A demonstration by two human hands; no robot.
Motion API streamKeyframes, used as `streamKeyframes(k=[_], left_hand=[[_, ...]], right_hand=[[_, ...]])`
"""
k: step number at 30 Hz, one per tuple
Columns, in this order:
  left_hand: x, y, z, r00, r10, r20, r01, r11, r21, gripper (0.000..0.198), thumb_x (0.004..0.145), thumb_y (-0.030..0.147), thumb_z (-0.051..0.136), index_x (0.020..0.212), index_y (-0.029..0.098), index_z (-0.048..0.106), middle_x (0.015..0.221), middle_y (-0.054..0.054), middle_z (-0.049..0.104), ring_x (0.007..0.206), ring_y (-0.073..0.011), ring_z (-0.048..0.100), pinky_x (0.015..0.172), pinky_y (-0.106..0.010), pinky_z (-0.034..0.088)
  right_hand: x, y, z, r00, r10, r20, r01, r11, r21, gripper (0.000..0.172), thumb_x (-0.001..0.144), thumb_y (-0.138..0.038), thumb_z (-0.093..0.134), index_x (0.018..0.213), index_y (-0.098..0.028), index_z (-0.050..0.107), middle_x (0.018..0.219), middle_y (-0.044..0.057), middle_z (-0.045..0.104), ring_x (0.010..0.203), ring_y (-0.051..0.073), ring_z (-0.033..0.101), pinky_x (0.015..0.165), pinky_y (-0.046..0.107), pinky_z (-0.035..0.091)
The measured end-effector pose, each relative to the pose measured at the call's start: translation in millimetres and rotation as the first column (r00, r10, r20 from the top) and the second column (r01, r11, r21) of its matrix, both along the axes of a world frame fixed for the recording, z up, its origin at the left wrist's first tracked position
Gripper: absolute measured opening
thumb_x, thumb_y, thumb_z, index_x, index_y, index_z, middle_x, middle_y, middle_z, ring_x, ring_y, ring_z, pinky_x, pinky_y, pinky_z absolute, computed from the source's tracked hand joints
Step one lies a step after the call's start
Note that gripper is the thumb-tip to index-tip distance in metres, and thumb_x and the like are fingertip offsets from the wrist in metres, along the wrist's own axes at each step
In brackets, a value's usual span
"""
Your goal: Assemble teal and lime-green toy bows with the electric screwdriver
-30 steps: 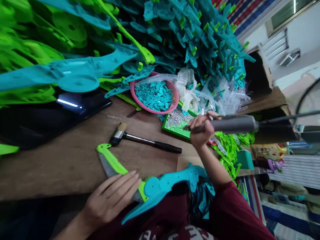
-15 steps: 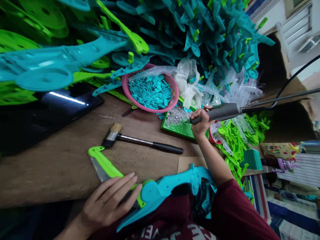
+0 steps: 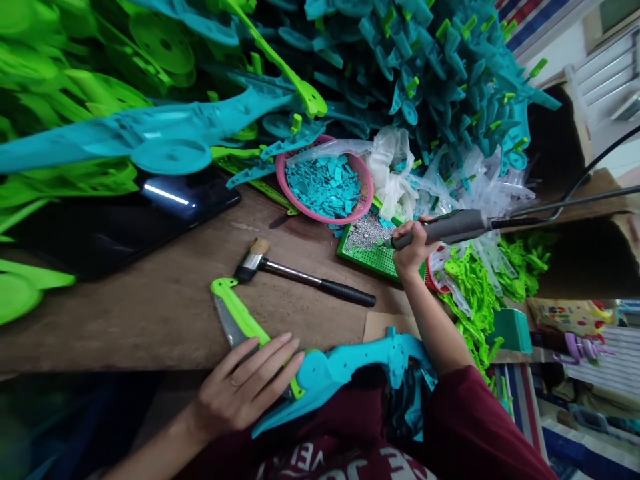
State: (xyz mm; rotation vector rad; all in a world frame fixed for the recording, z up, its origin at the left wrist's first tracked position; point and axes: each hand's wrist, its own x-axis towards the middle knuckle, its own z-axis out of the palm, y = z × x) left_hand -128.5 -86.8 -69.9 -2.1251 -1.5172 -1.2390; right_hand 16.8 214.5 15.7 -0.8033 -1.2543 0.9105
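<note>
A brown table [image 3: 150, 313] spans the middle of the frame, bearing a hammer [image 3: 300, 272], pink basket [image 3: 369, 190] and green tray [image 3: 377, 260]. At lower centre, the left hand [image 3: 250, 383] lies across a green-and-blue piece [image 3: 325, 375]; whether it pinches, I cannot tell. Right of centre, the right hand [image 3: 413, 250] wraps round a grey driver [image 3: 453, 227]. Blue parts [image 3: 450, 87] heap up top; cartons [image 3: 575, 260] and a pale wall [image 3: 573, 50] stand at right.

The grey driver [image 3: 453, 227] has dipped closer to the silvery pieces [image 3: 367, 231].
</note>
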Motion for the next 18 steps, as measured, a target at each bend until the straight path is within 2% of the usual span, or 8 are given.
streamKeyframes(k=[3,5,7,9,11,13,15,18], left_hand=[[4,-1,-1.7,0.999,0.028,-0.034,-0.027,1.0,0.013,0.035,0.101,0.012,0.038,0.113,0.015,0.071,0.121,-0.011,0.074,0.119,-0.0214,0.067,0.116,-0.043,0.039],[7,-2,-2.0,0.996,0.056,-0.067,-0.055,0.998,0.017,0.031,0.101,0.015,0.043,0.115,0.018,0.07,0.121,-0.011,0.073,0.119,-0.0235,0.067,0.114,-0.045,0.041],[10,-2,0.1,0.992,0.072,-0.099,-0.072,0.997,-0.001,0.029,0.099,0.017,0.048,0.119,0.02,0.069,0.124,-0.012,0.072,0.119,-0.0251,0.067,0.112,-0.047,0.043],[11,-3,4.0,0.989,0.072,-0.131,-0.075,0.997,-0.016,0.03,0.099,0.018,0.049,0.122,0.018,0.067,0.128,-0.013,0.07,0.121,-0.0259,0.066,0.111,-0.047,0.044],[10,-3,8.0,0.985,0.069,-0.156,-0.076,0.996,-0.036,0.031,0.098,0.019,0.05,0.125,0.015,0.066,0.131,-0.014,0.068,0.123,-0.0258,0.064,0.111,-0.046,0.044],[10,-3,10.3,0.984,0.063,-0.164,-0.072,0.996,-0.046,0.032,0.097,0.02,0.052,0.126,0.014,0.065,0.131,-0.014,0.068,0.125,-0.0255,0.063,0.111,-0.045,0.044],[10,-2,9.7,0.986,0.07,-0.154,-0.074,0.997,-0.02,0.031,0.097,0.021,0.053,0.125,0.013,0.065,0.129,-0.015,0.069,0.125,-0.0253,0.062,0.111,-0.045,0.045],[12,-1,5.5,0.986,0.098,-0.134,-0.091,0.994,0.054,0.03,0.097,0.022,0.052,0.123,0.013,0.065,0.126,-0.015,0.071,0.123,-0.0252,0.063,0.109,-0.045,0.046]], right_hand=[[-3,-6,12.7,1.0,-0.011,-0.011,0.012,1.0,0.013,0.027,0.075,-0.031,0.064,0.096,-0.024,0.047,0.05,-0.014,0.049,0.04,0.009,0.048,0.047,0.024,0.046],[-14,-22,27.1,0.999,0.004,-0.046,-0.001,0.998,0.063,0.023,0.077,-0.029,0.061,0.095,-0.024,0.049,0.051,-0.013,0.049,0.04,0.009,0.047,0.047,0.024,0.047],[-35,-49,40.7,0.995,0.076,-0.067,-0.068,0.99,0.121,0.016,0.08,-0.03,0.058,0.094,-0.024,0.051,0.051,-0.013,0.048,0.039,0.008,0.046,0.046,0.023,0.046],[-62,-81,47.6,0.973,0.225,-0.044,-0.218,0.967,0.13,0.016,0.083,-0.033,0.056,0.097,-0.026,0.052,0.053,-0.012,0.046,0.039,0.009,0.046,0.044,0.023,0.045],[-92,-112,44.5,0.902,0.432,0.005,-0.431,0.899,0.071,0.021,0.086,-0.039,0.058,0.103,-0.029,0.052,0.056,-0.011,0.047,0.041,0.01,0.049,0.045,0.024,0.047],[-119,-136,32.2,0.805,0.592,0.029,-0.593,0.806,0.002,0.028,0.088,-0.046,0.061,0.108,-0.029,0.052,0.058,-0.01,0.05,0.045,0.011,0.052,0.049,0.026,0.049],[-140,-150,15.9,0.745,0.666,0.032,-0.665,0.746,-0.032,0.033,0.088,-0.051,0.062,0.109,-0.028,0.052,0.059,-0.01,0.05,0.046,0.011,0.053,0.052,0.027,0.05],[-157,-156,-2.5,0.72,0.694,-0.004,-0.694,0.719,-0.028,0.036,0.086,-0.049,0.067,0.109,-0.026,0.051,0.059,-0.011,0.051,0.045,0.01,0.052,0.05,0.025,0.048]])
